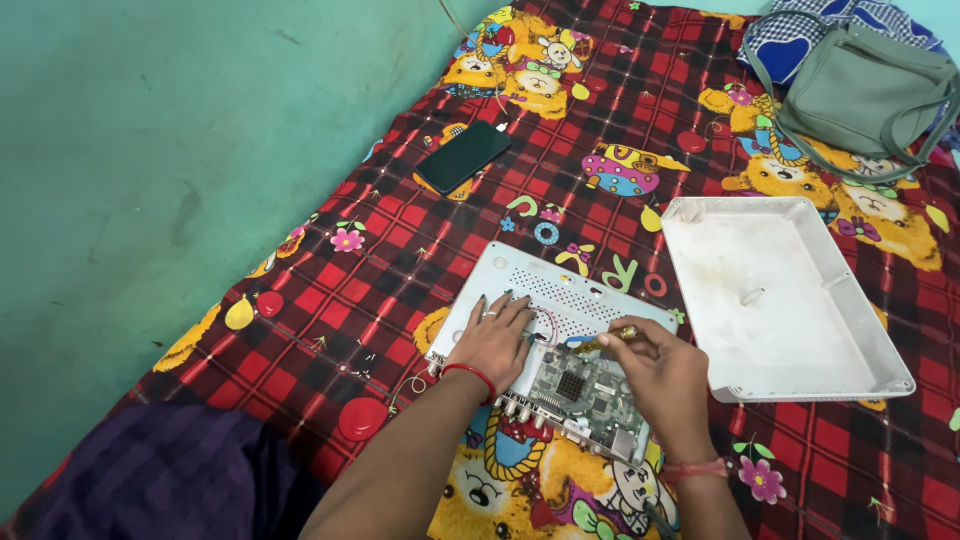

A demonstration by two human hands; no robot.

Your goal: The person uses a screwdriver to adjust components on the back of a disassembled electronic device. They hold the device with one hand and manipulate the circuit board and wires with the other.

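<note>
A white plastic device base [560, 290] lies on a red checked blanket, with a grey-green circuit board [585, 395] sitting in its near part. My left hand [493, 342] rests flat on the base beside the board's left edge, fingers spread. My right hand [665, 378] grips a small screwdriver [612, 338] with a yellowish handle, its tip angled down at the board's far edge. Thin red wires [550, 322] run between my hands. The separate white cover [780, 300] lies upturned to the right.
A dark phone [463, 156] lies on the blanket at the far left. A grey-green shoulder bag [865, 95] sits at the far right corner. A teal floor [150, 180] borders the blanket's left edge. My purple-clad knee [170, 475] is at the near left.
</note>
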